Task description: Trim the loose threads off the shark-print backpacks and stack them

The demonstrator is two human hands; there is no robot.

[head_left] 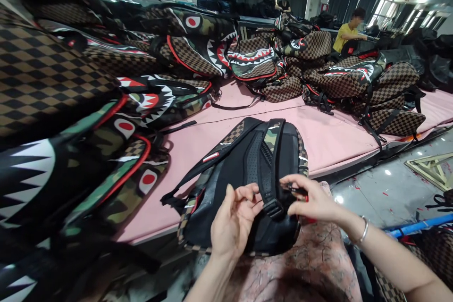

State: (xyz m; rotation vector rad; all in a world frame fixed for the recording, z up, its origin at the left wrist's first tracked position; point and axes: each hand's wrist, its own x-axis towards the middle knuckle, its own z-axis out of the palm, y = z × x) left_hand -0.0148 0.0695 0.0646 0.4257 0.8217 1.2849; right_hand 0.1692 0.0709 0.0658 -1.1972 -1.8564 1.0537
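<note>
A backpack [230, 177] lies in front of me with its black back panel up and brown check along its edges. Two shoulder straps run over it; the right-hand shoulder strap [278, 151] has a camouflage patch and a black buckle [273, 207] low down. My left hand [233, 219] is palm up beside this strap, its fingers curled against the strap's edge and the thumb standing apart. On the strap's other side, my right hand [311, 198] is closed around a small black-and-red tool [296, 190], mostly hidden by the fingers.
Shark-mouth backpacks [141, 179] are heaped at my left, and more backpacks [354, 78] stand along the back of the pink table [226, 125]. A person in yellow [345, 35] works beyond. To the right are a tiled floor [382, 184], a wooden frame [433, 170] and a blue pole [421, 225].
</note>
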